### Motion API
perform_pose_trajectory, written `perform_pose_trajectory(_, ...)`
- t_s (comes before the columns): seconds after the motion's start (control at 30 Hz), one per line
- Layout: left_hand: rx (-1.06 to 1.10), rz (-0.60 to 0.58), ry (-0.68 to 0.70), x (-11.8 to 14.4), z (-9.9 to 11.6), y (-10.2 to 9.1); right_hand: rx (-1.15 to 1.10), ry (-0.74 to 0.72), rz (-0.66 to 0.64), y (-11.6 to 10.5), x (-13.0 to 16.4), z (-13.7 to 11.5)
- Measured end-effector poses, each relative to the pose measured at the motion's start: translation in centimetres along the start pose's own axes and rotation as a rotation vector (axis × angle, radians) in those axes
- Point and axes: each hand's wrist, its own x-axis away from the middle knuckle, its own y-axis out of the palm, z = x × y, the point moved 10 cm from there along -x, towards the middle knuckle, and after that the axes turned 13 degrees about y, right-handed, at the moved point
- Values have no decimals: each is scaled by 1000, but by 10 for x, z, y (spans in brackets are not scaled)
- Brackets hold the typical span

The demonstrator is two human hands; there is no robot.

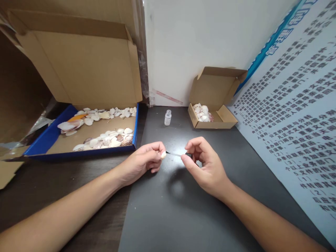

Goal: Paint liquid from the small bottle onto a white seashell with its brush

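Between the thumb and fingers of my left hand (147, 156) is a small whitish seashell (163, 154). My right hand (203, 162) grips the black cap of a brush applicator (188, 155), its thin stem pointing left. The dark brush tip is at the shell's edge; whether it touches cannot be made out. Beyond my hands stands a small glass bottle (167, 118) without its cap, upright and whitish inside with a pale label.
On the left, an open blue-edged cardboard box (76, 154) holds many shells in two groups. A smaller open cardboard box (216, 124) at the back right holds more shells. A printed board (294, 105) slants along the right, and a white panel (183, 52) stands behind.
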Motion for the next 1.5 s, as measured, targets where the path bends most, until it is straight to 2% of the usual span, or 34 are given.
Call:
perform_pose_trajectory(0.23,-5,-13,11,0,0,0,-42,-6,-15,0,-1,0)
perform_pose_trajectory(0.37,-14,-15,16,0,-1,-1,-31,5,28,-4,-1,0)
perform_pose_trajectory(0.5,-8,-16,12,-1,-1,0,-48,1,-7,-2,-1,-1)
perform_pose_trajectory(0.67,-21,-16,12,-1,-1,-1,-30,3,39,-5,0,-1)
perform_pose_trajectory(0.83,-15,-15,9,-1,-2,-1,-7,4,-11,0,0,-3)
perform_pose_trajectory(0.97,-30,-20,15,-1,-2,-1,3,24,23,-5,-1,-1)
perform_pose_trajectory(1.1,-26,-24,14,-1,-2,-2,-23,55,-22,0,-3,4)
perform_pose_trajectory(1.23,-32,-19,21,-1,-1,-1,-6,78,14,-3,-4,6)
perform_pose_trajectory(1.4,-24,4,3,0,0,0,-42,72,-63,5,-3,5)
perform_pose_trajectory(1.5,-18,22,-7,0,0,0,13,89,-22,3,-3,6)
